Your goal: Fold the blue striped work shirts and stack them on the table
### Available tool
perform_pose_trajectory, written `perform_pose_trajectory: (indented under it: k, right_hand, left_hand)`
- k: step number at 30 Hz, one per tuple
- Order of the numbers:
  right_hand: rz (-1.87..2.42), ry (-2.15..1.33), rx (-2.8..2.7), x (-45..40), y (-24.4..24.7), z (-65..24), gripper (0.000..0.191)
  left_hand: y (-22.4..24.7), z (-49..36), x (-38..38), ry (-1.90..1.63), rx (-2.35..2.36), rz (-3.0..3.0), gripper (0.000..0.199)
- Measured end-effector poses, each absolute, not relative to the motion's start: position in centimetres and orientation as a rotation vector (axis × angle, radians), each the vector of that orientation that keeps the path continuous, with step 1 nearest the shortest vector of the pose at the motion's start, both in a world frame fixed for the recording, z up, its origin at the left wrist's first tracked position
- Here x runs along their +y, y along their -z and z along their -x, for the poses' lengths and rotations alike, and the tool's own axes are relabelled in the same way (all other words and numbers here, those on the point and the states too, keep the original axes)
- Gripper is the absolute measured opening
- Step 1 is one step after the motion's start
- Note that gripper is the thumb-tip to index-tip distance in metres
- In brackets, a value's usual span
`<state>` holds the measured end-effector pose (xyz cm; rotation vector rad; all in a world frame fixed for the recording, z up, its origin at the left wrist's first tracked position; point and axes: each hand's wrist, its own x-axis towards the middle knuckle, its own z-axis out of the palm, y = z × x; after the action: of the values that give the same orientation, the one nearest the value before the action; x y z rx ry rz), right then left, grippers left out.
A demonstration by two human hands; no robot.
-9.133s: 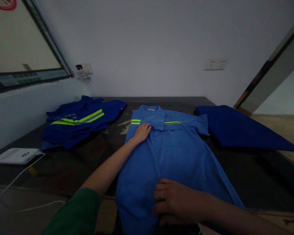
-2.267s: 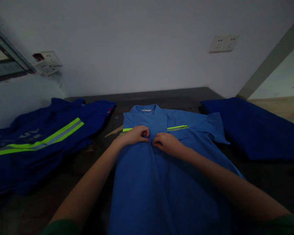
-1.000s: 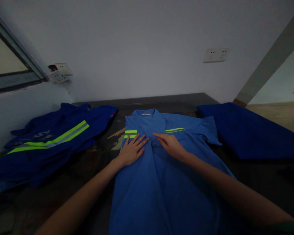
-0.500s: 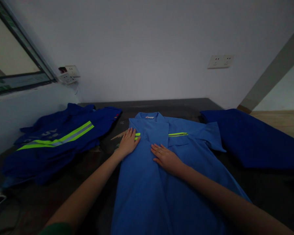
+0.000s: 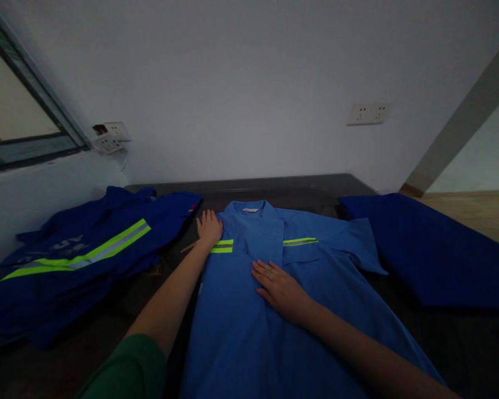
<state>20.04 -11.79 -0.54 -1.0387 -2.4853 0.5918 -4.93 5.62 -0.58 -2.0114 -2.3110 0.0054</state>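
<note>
A light blue work shirt (image 5: 241, 310) with yellow-green reflective strips lies front up on the dark table (image 5: 274, 184), its collar toward the wall. Its left side is folded inward, while the short sleeve on the right is spread out. My left hand (image 5: 210, 227) rests at the shirt's upper left edge beside the collar, fingers extended. Flat on the shirt's middle, just below chest level, lies my right hand (image 5: 278, 285), its fingers stretched out over the front placket. Neither hand grips the cloth.
At the left is a rumpled dark blue garment (image 5: 120, 221) with a reflective stripe. A dark blue cloth (image 5: 432, 249) lies on the right. Behind the table stands a wall with sockets (image 5: 369, 113); a window frame (image 5: 37, 148) is at upper left.
My left hand has moved up and outward from the chest strip to the shoulder edge, uncovering more of the strip. My right hand stays on the shirt's middle. The view has shifted slightly.
</note>
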Motion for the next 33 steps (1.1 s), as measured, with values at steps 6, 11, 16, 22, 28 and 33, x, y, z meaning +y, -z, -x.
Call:
perform_pose_trajectory:
  k: [6, 11, 16, 22, 28, 33]
  right_hand:
    - [1.063, -0.598, -2.486, -11.9, 0.0, -20.0, 0.043]
    - [1.089, -0.642, -2.461, -12.0, -0.4, -20.1, 0.042]
    - [1.108, -0.690, -2.451, -11.9, -0.5, -20.2, 0.044]
    - [1.110, -0.676, -2.457, -11.9, -0.4, -20.1, 0.043]
    - [1.085, -0.616, -2.447, -12.1, -0.2, -20.1, 0.042]
    - [1.078, -0.567, -2.472, -12.3, -0.4, -20.1, 0.041]
  left_hand:
    - [0.4, 6.5, 8.0, 0.277, -2.022, 2.497, 0.041]
    - [-0.8, 7.7, 11.5, 0.226, -1.932, 2.779, 0.029]
    - [-0.7, 7.9, 12.8, 0.157, -1.790, 2.918, 0.032]
    - [0.6, 7.4, 11.9, 0.033, -1.833, 2.599, 0.026]
    - [-1.8, 6.3, 8.9, 0.477, -2.007, 2.213, 0.031]
    - [-0.9, 3.8, 2.1, 0.084, -1.911, 2.552, 0.039]
